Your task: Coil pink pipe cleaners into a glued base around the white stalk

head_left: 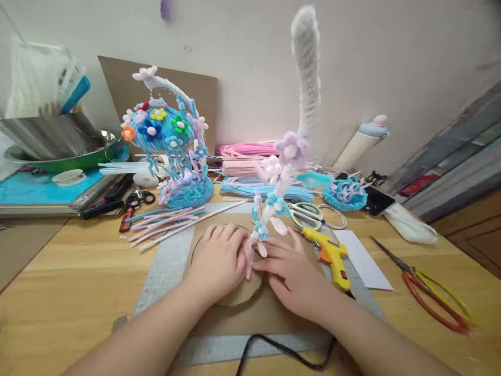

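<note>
A tall white pipe-cleaner stem (285, 180) with fuzzy flowers and pale leaves rises from a round cardboard disc (238, 302). My left hand (219, 256) lies over the disc's left part, its thumb side closed in against the foot of the stem. From the other side, my right hand (295, 274) presses its fingers to the same foot, near a pink leaf (248, 258). Between them the hands hide where stem and disc meet. Under the disc lie a larger cardboard sheet (250, 321) and a grey cutting mat (211, 349).
Right of my hands lie a yellow glue gun (331, 253), white paper (364, 261) and red-and-yellow-handled scissors (434, 295). A black cord (282, 347) runs in front. Behind are pipe-cleaner bundles (250, 169), a finished-looking blue flower piece (168, 141) and green-handled scissors (307, 215).
</note>
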Demonstrator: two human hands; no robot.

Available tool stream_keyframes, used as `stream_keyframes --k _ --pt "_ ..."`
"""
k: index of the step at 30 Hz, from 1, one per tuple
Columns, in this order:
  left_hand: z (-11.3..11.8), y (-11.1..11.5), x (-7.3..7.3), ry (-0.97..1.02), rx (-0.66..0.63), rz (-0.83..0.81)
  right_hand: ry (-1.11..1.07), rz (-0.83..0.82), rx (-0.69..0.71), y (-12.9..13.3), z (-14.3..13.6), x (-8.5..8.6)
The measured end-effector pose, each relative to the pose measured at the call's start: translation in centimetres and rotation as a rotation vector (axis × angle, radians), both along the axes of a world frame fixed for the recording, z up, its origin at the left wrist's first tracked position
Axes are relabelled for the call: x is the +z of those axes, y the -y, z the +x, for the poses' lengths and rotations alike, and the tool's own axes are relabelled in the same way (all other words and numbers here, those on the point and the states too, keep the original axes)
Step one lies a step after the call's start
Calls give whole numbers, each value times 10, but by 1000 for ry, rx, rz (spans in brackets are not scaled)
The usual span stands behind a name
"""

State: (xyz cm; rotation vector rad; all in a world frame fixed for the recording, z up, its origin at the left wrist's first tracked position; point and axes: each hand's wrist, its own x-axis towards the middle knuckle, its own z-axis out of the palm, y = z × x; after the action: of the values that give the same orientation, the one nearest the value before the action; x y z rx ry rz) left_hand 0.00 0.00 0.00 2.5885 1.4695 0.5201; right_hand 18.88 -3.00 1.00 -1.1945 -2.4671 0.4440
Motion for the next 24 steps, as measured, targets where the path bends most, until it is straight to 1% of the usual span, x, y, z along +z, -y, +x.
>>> stream_keyframes --k 7,13,17,24 --pt "-1 0 1 18 2 -7 -10 16 -7 2 3 -2" --pt "-2 0 0 30 -1 -7 21 63 -53 2 3 -5" --pt "-2 0 1 31 -2 -10 36 53 -24 3 2 -3" --pt "-2 -1 1 35 0 2 77 93 30 9 -2 4"
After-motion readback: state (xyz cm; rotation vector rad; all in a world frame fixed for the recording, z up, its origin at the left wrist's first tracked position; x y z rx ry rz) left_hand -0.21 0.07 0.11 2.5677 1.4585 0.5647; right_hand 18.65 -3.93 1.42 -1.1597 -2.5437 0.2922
